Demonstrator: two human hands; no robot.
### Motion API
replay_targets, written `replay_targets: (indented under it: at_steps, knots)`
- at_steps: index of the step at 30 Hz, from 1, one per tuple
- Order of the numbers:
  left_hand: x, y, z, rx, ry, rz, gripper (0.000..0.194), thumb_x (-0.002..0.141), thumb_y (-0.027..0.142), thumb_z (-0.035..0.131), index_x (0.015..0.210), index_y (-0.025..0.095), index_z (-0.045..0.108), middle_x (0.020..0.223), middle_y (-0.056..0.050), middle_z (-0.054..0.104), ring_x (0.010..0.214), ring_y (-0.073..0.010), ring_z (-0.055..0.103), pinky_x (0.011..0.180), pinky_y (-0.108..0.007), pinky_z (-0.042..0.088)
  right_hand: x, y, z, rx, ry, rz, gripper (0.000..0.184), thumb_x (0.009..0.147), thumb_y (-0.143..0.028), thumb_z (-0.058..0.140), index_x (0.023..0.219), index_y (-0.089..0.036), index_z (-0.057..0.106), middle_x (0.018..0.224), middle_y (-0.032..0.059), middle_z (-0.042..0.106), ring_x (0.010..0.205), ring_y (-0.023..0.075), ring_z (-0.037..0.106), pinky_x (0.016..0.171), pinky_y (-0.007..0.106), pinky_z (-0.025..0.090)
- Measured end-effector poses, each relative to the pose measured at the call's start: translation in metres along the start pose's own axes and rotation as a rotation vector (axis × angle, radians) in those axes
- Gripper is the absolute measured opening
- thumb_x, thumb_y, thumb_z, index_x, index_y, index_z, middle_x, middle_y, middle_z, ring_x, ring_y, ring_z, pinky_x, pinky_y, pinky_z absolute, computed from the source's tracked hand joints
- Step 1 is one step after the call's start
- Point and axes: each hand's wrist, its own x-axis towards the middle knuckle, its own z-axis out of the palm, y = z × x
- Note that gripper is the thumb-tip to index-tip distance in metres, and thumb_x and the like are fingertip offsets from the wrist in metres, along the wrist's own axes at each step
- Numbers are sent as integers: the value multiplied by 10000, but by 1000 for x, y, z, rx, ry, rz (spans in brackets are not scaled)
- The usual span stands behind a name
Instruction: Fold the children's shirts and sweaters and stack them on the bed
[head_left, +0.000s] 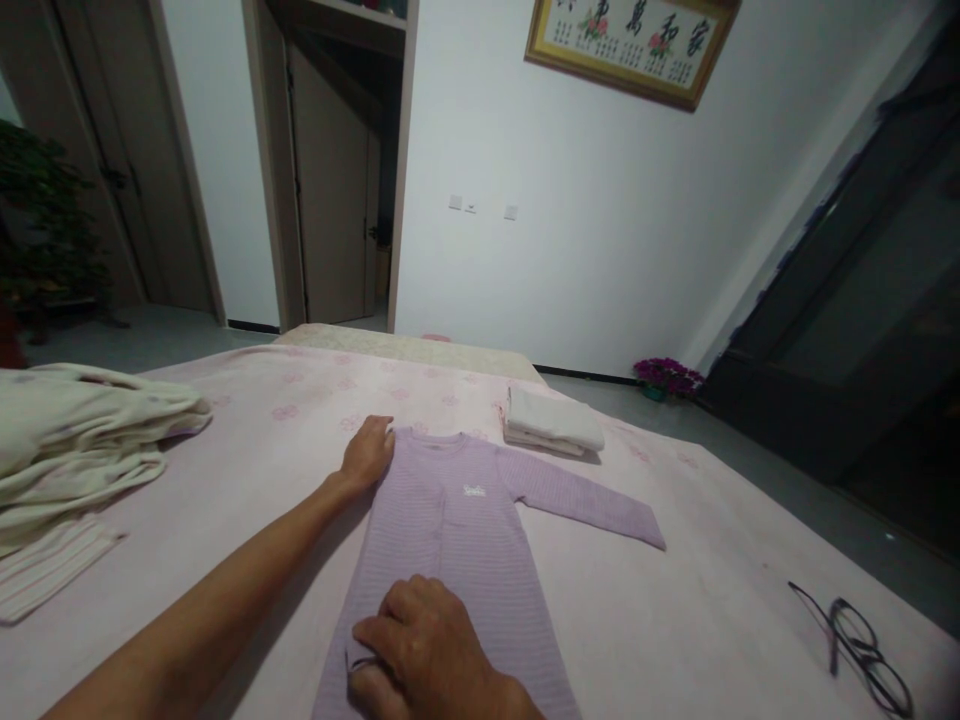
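A light purple striped long-sleeved shirt [480,560] lies spread on the pink bed cover, with a small white emblem on its chest. Its sleeve on the right side stretches outward, while the other sleeve lies folded down over the body. At the shoulder on the left, my left hand [367,452] is closed on the fabric edge; its fingertips are partly hidden. Lower down, my right hand [424,650] pinches the cuff end of the folded sleeve above the shirt's front. The shirt's lower hem runs out of view.
Beyond the shirt sits a folded white cloth stack [551,422]. Rumpled cream clothing [82,430] and a striped piece of fabric [60,560] lie at the left. Black-framed glasses [862,645] rest on the pink floral bed cover [675,600] near its right edge.
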Motion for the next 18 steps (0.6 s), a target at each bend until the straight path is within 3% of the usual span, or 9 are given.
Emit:
replay_targets:
  at_steps: [4,7,10,14,18]
  knots:
    - [-5,4,15,82,-103,90,506,1005,379,352,1398,113,528,1513,-158,499,1437,-257,408,1188,-368,281,0,5,28,26,38,-174,474,864,-588,661,1160,-221,616,1221,78,658,1133,273,595,964,414,490]
    - [-10,4,27,154,-162,72,620,990,457,385,1468,65,443,1584,-220,371,1490,-342,300,1199,-490,221,-3,7,56,-44,32,-229,571,949,-498,586,1397,-169,458,1442,133,557,1341,302,500,1089,468,446]
    - [-12,1,33,211,-192,42,679,998,482,344,1534,65,341,1633,-219,243,1514,-376,218,1196,-568,168,-9,3,71,-105,38,-220,502,1013,-371,501,1467,-192,384,1492,104,520,1377,261,483,1115,457,445]
    - [-10,2,29,259,-222,21,700,998,499,323,1555,75,315,1639,-205,230,1510,-390,220,1191,-589,172,-14,-7,64,-185,6,-244,425,1052,-369,417,1444,-207,427,1496,71,516,1380,238,483,1095,444,478]
    - [-16,23,19,304,-185,15,709,986,410,376,1521,-51,316,1607,-309,218,1500,-454,192,1183,-631,121,-16,-14,46,-221,-49,-272,438,1066,-348,384,1452,-143,421,1524,92,477,1409,233,442,1114,436,459]
